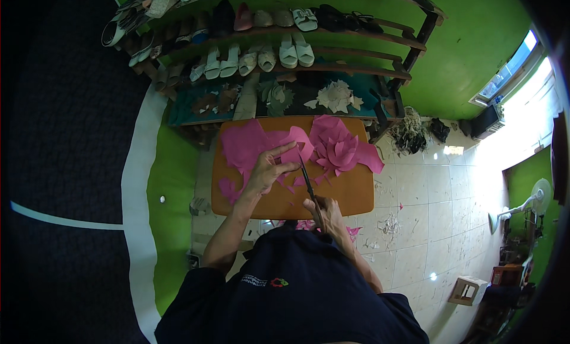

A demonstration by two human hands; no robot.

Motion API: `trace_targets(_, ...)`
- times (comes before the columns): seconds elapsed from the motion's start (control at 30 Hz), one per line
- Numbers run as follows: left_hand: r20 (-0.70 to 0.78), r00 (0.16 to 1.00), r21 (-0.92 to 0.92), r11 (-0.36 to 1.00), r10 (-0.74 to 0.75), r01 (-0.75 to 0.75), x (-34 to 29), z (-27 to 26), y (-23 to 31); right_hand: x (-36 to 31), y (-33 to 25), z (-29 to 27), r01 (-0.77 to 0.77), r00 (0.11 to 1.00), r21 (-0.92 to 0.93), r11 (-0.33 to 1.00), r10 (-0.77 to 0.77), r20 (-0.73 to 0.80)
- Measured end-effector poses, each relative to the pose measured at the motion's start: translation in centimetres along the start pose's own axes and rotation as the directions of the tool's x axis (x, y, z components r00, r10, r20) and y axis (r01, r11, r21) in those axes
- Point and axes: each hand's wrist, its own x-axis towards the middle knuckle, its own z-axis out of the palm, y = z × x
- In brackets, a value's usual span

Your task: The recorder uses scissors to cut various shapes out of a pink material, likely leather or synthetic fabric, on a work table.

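Over an orange-brown table [279,208], my left hand [265,170] pinches a pink sheet [298,135] between thumb and fingers. My right hand [328,213] is closed around the handles of dark scissors [307,182], whose blades point up to the sheet's edge beside my left thumb. A larger flat pink sheet [242,141] lies at the left of the table. To the right sits a loose pile of pointed pink cut pieces [337,149]. Small pink scraps [227,189] are scattered near my left wrist.
Beyond the table stands a wooden rack with rows of shoes and sandals [297,51]; pale cut pieces [335,96] lie on its lower shelf. Scraps [390,225] litter the tiled floor [409,249]. On the right are a white fan [539,195] and a stool [469,290].
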Motion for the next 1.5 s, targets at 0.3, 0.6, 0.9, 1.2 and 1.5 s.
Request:
trace_targets(0.3,-0.011,1.0,-0.015,1.0,-0.011,0.011,0.0,0.3,-0.1,0.1,0.1,0.1,0.002,1.0,0.102,0.995,0.0,-0.027)
trace_targets(0.6,0.001,1.0,-0.03,1.0,0.008,-0.008,-0.1,0.1,-0.1,0.1,0.4,0.2,-0.077,0.997,0.094,0.993,0.078,-0.01)
trace_targets(0.9,0.012,1.0,0.013,1.0,-0.012,0.012,-0.1,-0.4,0.3,-0.8,-0.7,0.0,-0.06,0.998,0.095,0.994,0.061,-0.01)
trace_targets(1.2,0.082,0.995,-0.045,0.997,-0.056,0.06,-0.8,0.2,-0.1,-0.3,-1.2,0.1,-0.053,0.997,0.091,0.994,0.057,-0.046)
trace_targets(1.5,0.038,0.999,-0.084,0.996,-0.017,0.02,-1.0,-0.3,-1.3,-0.3,-1.2,0.3,-0.08,0.995,0.096,0.992,0.085,-0.043)
